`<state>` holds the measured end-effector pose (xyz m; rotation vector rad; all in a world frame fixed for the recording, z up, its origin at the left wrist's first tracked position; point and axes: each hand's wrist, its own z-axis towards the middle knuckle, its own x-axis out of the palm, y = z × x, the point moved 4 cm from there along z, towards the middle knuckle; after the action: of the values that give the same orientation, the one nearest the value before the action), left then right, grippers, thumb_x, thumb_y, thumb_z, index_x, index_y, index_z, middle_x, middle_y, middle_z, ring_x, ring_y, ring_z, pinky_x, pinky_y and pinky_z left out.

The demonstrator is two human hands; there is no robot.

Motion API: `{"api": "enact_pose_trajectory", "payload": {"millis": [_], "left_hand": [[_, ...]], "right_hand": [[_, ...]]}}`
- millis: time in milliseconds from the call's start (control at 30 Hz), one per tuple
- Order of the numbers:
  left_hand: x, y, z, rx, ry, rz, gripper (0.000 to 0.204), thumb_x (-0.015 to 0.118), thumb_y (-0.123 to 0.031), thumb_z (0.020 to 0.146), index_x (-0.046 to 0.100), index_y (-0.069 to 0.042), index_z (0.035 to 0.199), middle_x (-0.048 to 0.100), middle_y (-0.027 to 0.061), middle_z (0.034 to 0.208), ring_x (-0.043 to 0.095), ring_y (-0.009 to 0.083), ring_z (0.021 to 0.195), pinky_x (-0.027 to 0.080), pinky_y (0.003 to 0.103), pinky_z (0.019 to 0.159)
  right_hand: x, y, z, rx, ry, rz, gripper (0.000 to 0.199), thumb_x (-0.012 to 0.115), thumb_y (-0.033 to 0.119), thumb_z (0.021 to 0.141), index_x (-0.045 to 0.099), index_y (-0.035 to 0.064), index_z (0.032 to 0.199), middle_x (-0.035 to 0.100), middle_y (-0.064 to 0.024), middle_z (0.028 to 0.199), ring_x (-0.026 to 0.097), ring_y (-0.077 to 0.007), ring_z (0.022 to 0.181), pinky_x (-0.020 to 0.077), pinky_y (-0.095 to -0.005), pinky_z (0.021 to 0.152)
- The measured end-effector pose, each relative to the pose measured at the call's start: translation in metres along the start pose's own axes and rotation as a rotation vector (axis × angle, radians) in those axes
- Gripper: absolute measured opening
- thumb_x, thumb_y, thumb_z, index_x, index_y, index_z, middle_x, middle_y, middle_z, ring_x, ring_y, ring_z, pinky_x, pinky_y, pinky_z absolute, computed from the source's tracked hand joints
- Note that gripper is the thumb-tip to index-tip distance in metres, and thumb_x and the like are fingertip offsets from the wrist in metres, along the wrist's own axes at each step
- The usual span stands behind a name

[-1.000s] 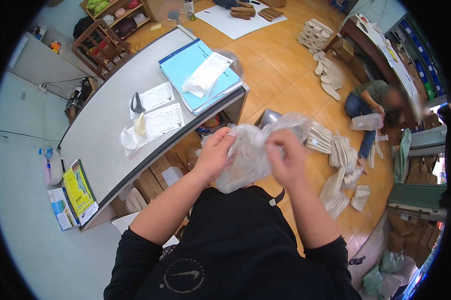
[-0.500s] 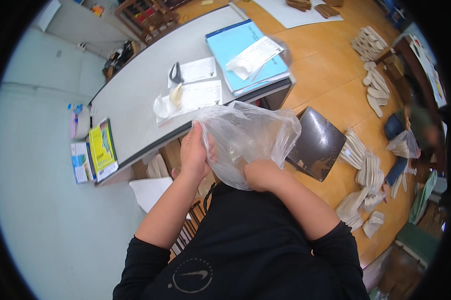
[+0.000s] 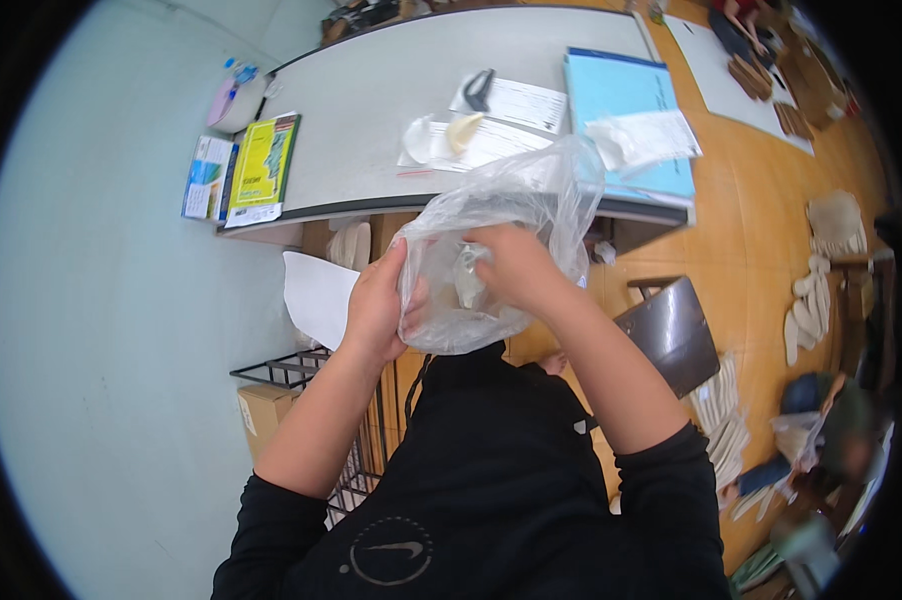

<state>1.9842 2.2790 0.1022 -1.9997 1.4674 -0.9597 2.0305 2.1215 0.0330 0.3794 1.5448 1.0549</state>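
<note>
A clear plastic bag (image 3: 451,325) hangs open in front of me, below the desk's near edge. My left hand (image 3: 376,300) is closed on its left rim, thumb outside and fingers behind the film. Inside the bag's mouth is my right hand (image 3: 516,265), fingers curled at a small pale, greenish-white crumpled bundle (image 3: 469,278). The kind of this bundle cannot be made out, and the film partly veils the fingertips.
On the grey desk (image 3: 371,100) lie paper slips (image 3: 516,105), a black-handled tool (image 3: 478,92), a cream shaped piece (image 3: 463,132) and a blue folder (image 3: 621,85). A dark stool (image 3: 671,335) stands right. Beyond it, a co-worker (image 3: 841,430) sits near pale insole-like stacks (image 3: 721,415).
My view has swung right and toward the desk. My right hand has shifted up within the bag, and a pale bundle now shows at its fingers. My left hand keeps its hold on the rim.
</note>
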Motion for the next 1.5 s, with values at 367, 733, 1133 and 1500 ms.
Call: {"api": "enact_pose_trajectory", "payload": {"millis": [367, 733, 1133, 1500], "left_hand": [[-0.121, -0.114, 0.029, 0.583, -0.340, 0.022, 0.035, 0.044, -0.031, 0.102, 0.062, -0.002, 0.101, 0.060, 0.0024, 0.070, 0.052, 0.0090, 0.057, 0.042, 0.024, 0.051], [-0.239, -0.197, 0.171, 0.720, -0.550, 0.602, 0.037, 0.054, -0.027, 0.094, 0.067, 0.007, 0.101, 0.069, 0.0195, 0.085, 0.064, 0.0227, 0.077, 0.048, 0.033, 0.075], [-0.250, -0.253, 0.198, 0.952, -0.339, -0.119, 0.029, 0.048, -0.020, 0.090, 0.066, 0.003, 0.093, 0.060, 0.0094, 0.080, 0.055, 0.0155, 0.075, 0.043, 0.030, 0.067], [0.007, -0.091, 0.107, 0.866, 0.349, 0.622, 0.018, 0.065, -0.014, 0.087, 0.064, 0.002, 0.079, 0.057, 0.0077, 0.074, 0.054, 0.0169, 0.066, 0.044, 0.029, 0.061]], "right_hand": [[0.060, 0.128, 0.100, -0.188, 0.321, -0.439, 0.014, 0.053, 0.005, 0.083, 0.060, 0.0004, 0.093, 0.064, -0.0215, 0.108, 0.065, -0.0323, 0.091, 0.0543, -0.0403, 0.076], [-0.069, 0.146, 0.182, 0.062, -0.536, 0.439, 0.007, 0.058, 0.008, 0.091, 0.054, 0.0043, 0.087, 0.062, -0.0054, 0.081, 0.066, -0.0177, 0.081, 0.0520, -0.0261, 0.067], [-0.029, 0.008, 0.140, 0.265, -0.596, 1.588, 0.033, 0.044, 0.023, 0.100, 0.046, 0.0056, 0.128, 0.061, -0.0135, 0.118, 0.066, -0.0281, 0.098, 0.0610, -0.0384, 0.069], [-0.068, -0.026, 0.044, 0.547, -0.590, 1.059, 0.036, 0.051, 0.003, 0.092, 0.041, 0.0042, 0.126, 0.062, -0.0161, 0.110, 0.067, -0.0249, 0.089, 0.0591, -0.0391, 0.063]]}}
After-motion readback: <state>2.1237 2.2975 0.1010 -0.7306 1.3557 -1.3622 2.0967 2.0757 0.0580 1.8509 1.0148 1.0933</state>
